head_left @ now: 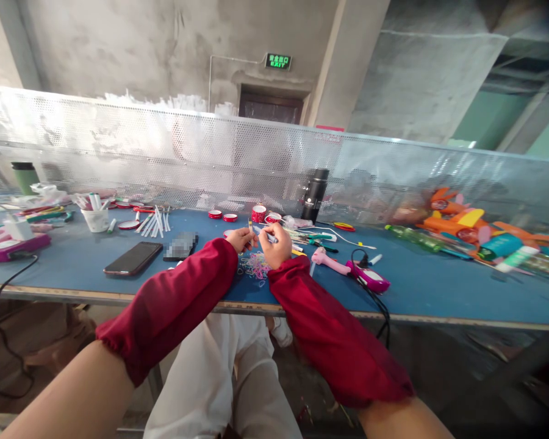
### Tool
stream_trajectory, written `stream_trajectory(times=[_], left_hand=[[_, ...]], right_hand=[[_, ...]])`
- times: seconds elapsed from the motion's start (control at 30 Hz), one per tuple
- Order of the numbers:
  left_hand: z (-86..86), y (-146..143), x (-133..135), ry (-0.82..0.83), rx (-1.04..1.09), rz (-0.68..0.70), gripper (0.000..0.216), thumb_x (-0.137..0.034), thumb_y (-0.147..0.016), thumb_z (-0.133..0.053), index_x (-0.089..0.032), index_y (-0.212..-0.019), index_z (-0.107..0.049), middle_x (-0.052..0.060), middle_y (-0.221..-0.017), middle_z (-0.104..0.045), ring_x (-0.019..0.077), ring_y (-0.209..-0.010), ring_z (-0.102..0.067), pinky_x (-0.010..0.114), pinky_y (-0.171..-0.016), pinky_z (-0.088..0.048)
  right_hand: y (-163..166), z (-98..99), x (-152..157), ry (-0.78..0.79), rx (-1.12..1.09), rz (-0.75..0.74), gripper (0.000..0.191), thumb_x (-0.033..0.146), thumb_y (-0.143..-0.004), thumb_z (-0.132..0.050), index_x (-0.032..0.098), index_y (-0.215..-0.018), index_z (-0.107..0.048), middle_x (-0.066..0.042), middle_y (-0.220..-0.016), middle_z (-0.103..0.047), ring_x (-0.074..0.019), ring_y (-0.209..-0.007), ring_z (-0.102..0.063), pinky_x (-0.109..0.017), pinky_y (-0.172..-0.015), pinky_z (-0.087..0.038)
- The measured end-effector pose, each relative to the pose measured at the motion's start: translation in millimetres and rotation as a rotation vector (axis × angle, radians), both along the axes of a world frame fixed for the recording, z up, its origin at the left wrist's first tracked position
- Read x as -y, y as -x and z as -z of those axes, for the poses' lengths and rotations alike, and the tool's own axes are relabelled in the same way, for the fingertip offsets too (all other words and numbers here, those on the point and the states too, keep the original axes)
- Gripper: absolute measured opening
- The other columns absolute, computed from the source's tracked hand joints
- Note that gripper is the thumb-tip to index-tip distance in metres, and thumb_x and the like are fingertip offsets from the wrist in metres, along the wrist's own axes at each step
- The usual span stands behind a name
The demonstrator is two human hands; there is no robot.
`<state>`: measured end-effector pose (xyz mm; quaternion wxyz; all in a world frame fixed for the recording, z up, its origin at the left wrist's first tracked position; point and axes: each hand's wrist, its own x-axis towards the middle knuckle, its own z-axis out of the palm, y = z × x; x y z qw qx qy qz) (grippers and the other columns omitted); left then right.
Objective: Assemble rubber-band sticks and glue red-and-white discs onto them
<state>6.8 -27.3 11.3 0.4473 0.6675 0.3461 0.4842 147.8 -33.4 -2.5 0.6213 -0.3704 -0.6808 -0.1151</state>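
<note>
Slim rods (272, 238) pinched in hands (280, 245); thin pastel loops (255, 266) heaped beneath.

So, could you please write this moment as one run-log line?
left hand: pinching slim item, identity unclear | right hand: holding pen-like tool | below: coloured loops, piled | further left: dark phone

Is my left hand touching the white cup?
Apart. The head view shows your left hand well right of the white cup, with blue tabletop between them.
</note>
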Motion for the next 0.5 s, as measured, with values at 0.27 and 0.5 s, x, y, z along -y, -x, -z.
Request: stream_trajectory(times=[0.27,0.5], left_hand=[[-3.8,-0.2,5.3,0.011,-0.026,0.009,0.037,-0.06,-0.083,-0.061,-0.025,-0.094,-0.066,0.004,-0.078,-0.07,0.0223,-0.09,-0.06,0.035,-0.071,-0.046],[-0.1,-0.1,0.4,-0.003,-0.016,0.004,0.037,-0.062,-0.083,-0.06,-0.026,-0.09,-0.066,0.002,-0.071,-0.068,0.0204,-0.083,-0.06,0.034,-0.066,-0.045]], right_hand=[[-0.5,-0.2,-0.5,-0.004,0.009,-0.008,0.011,0.024,-0.083,-0.056,0.023,-0.072,-0.055,-0.001,-0.068,-0.062,-0.0173,-0.067,-0.058,-0.03,-0.068,-0.044],[0.1,0.2,-0.7,0.013,0.035,-0.034,0.013,0.026,-0.084,-0.056,0.023,-0.071,-0.055,0.0,-0.068,-0.061,-0.0168,-0.067,-0.057,-0.029,-0.067,-0.044]])
